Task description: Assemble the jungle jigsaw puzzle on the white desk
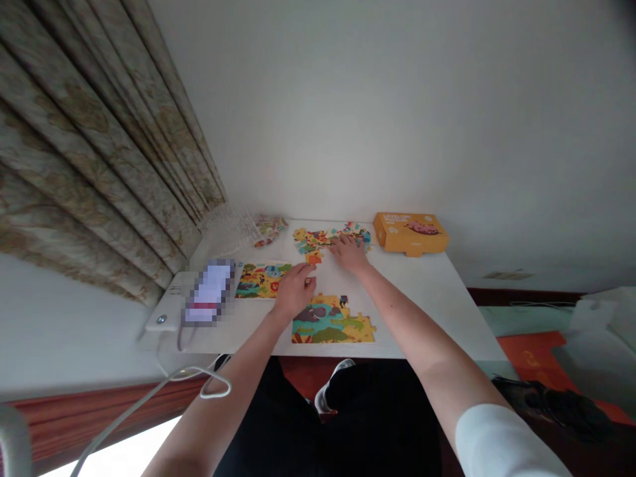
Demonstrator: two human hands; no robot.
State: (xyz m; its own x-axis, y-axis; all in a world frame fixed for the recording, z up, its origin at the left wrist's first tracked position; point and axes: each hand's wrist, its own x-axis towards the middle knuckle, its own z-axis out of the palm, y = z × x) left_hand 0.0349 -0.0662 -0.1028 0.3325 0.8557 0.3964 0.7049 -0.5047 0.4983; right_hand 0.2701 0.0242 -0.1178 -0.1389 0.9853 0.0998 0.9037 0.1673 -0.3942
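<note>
Piece-sorting step, I judge: right hand [350, 254] rests, fingers spread flat, on the loose pieces [325, 240] at frame centre; left hand [294, 288] curls beside the part-built puzzle [332, 321], grip unclear. Next calls for picking a fitting piece.

Home room, likely bedroom or living area. Patterned drapes [99, 159] hanging at left, plain white wall [372, 99], small white surface [437, 298] pushed against it. Children's jigsaw sections [332, 321] and orange puzzle box [410, 233] laid out (leisure stuff, not work gear). White charging cable [163, 387] trailing off edge. Red floor mat [536, 351] at right.
</note>
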